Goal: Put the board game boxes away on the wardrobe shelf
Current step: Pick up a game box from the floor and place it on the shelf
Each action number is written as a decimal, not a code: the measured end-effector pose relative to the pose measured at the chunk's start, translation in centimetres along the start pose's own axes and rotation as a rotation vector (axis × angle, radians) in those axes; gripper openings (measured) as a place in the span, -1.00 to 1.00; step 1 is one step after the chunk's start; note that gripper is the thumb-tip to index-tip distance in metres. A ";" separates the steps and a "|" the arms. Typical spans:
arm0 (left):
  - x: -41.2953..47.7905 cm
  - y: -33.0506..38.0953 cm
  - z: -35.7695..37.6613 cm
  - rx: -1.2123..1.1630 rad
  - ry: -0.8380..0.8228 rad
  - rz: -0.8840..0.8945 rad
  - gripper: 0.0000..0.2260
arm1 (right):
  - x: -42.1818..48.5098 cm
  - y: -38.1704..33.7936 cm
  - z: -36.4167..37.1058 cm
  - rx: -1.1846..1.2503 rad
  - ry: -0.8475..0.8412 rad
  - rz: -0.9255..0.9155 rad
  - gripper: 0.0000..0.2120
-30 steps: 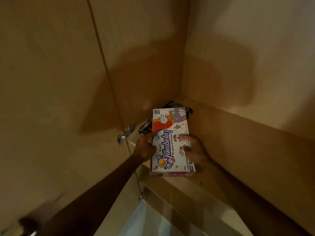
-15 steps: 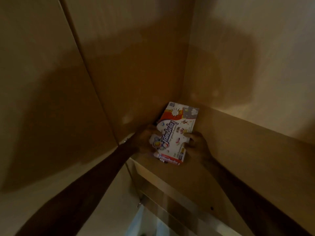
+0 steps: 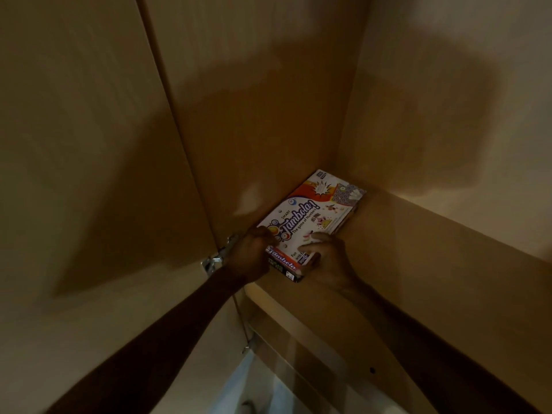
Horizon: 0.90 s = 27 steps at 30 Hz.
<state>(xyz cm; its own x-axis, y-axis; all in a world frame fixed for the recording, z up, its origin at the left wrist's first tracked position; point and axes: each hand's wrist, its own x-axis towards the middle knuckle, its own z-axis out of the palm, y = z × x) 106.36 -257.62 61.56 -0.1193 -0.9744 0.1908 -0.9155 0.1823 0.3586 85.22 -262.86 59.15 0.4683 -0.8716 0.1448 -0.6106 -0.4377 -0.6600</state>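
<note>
A white and orange Tambola game box [image 3: 316, 212] lies flat in the left rear corner of the wooden wardrobe shelf [image 3: 403, 264]. It rests on top of a dark box [image 3: 288, 273], of which only the near edge shows. My left hand [image 3: 249, 255] grips the Tambola box's near left corner. My right hand [image 3: 325, 255] holds its near right edge, fingers laid on the lid. Both forearms reach in from below.
The open wardrobe door [image 3: 89, 174] stands at the left, with a metal hinge [image 3: 216, 259] beside my left wrist. The wardrobe's side wall [image 3: 254, 115] and back wall [image 3: 448, 100] close in the corner. A lower shelf edge [image 3: 298, 339] runs beneath.
The Tambola box has slid deeper into the shelf corner and now sits on the dark box. Both hands moved with it and stay on its near end.
</note>
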 end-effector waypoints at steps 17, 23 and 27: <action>-15.2 2.5 3.2 -0.288 0.158 -0.537 -0.64 | -9.1 -1.1 2.6 0.175 -0.007 -0.085 -0.58; -31.1 4.7 5.4 -0.443 0.329 -0.851 -0.64 | -17.0 -4.9 7.7 0.176 -0.267 -0.200 -0.57; -40.0 6.8 5.1 -0.505 0.476 -1.023 -0.66 | -20.8 -9.1 11.9 0.198 -0.468 -0.285 -0.55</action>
<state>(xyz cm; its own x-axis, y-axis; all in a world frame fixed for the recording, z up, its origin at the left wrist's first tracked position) 103.00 -218.05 51.70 0.8125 -0.5726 -0.1095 -0.2417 -0.5017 0.8306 88.66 -238.10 53.34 0.8567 -0.5152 0.0254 -0.3091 -0.5521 -0.7744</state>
